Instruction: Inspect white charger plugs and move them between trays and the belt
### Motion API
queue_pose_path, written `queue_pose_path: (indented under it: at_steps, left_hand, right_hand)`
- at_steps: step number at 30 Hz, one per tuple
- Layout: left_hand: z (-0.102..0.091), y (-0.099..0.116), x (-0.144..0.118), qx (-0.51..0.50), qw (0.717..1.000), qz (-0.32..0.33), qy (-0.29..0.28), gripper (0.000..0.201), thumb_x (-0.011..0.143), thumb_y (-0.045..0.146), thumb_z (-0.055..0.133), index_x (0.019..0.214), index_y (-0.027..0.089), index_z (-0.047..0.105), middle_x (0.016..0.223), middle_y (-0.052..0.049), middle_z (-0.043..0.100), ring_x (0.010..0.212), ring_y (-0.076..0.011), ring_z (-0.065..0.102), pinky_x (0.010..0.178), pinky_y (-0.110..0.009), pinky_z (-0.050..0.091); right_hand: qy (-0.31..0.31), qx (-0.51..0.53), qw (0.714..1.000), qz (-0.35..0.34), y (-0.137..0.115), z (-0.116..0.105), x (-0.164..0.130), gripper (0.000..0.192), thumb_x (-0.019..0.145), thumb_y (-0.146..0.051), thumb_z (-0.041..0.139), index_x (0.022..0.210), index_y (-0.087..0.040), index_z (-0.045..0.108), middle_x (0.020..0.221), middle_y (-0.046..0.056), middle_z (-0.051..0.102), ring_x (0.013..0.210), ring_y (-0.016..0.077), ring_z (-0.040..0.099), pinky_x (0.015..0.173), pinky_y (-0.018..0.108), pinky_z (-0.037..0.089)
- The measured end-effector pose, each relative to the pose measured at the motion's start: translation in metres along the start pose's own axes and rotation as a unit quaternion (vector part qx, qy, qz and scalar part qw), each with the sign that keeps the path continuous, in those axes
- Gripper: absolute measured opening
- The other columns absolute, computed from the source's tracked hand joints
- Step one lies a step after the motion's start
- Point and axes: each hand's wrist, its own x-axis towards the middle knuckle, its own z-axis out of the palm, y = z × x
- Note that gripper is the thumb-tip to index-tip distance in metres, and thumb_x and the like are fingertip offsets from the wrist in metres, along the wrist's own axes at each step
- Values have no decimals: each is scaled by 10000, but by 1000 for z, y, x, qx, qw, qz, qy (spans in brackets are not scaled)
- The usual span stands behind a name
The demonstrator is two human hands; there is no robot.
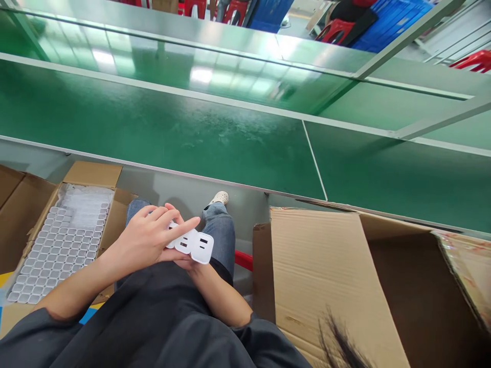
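Head view: holding a short row of white slotted pieces (202, 248) just off the near side of the green bench (184, 128).

Curling the left hand (149, 232) over the row from above, apparently pinching it between thumb and fingers; cupping the right hand (186, 263) beneath, mostly hidden, so being unable to tell its finger grip. Judging progress, probably being partway through handling this row, showing nothing surely finished and likely having plenty left, going by the packed carton (93, 174) off the bench's near left, holding rows of rounded white cells (53, 255) partly under clear film (82, 207). Seeing a large open carton (318, 271) by the bench's near right, revealing only a dark inside.
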Motion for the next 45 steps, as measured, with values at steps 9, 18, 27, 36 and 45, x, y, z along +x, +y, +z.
queue_pose_path:
  at_steps: [9,18,27,36,45]
  left_hand:
    - [20,-18,-3,-33,997,28,59,611,968,672,335,1201,185,623,984,-69,731,869,-179,658,696,-301,423]
    - [36,-33,-13,-90,985,-103,109,633,921,733,397,1167,192,615,871,-48,728,713,-160,664,641,-251,462]
    - [47,-67,-55,-207,904,-367,76,589,875,703,468,1232,246,572,1001,-18,747,791,-182,705,660,-235,505]
    - [92,-75,-97,-255,876,-410,-13,505,847,628,502,1243,320,565,1118,12,756,896,-239,749,702,-289,574]
    - [110,-67,-127,-261,852,-453,-25,408,821,625,472,1184,449,535,1117,58,760,976,-296,748,800,-397,602]
  right_hand:
    - [-59,63,995,44,-2,-12,6,622,774,-555,713,1322,-296,574,1196,46,649,1150,247,619,1019,427,506]
    - [-66,-37,996,38,-13,-23,13,497,723,-529,791,1121,-249,692,1132,57,719,1132,282,652,1014,449,512]
    - [17,-91,994,-52,-37,-40,21,576,899,-481,591,1418,-251,496,1067,97,745,733,214,719,707,367,558]
    - [216,-101,924,-300,-199,-90,92,630,598,-101,564,1190,-308,507,1037,-9,648,774,127,628,694,285,542]
    - [429,-242,805,-332,-324,-168,169,248,815,-248,627,1023,-191,505,910,8,559,804,162,577,770,342,515]
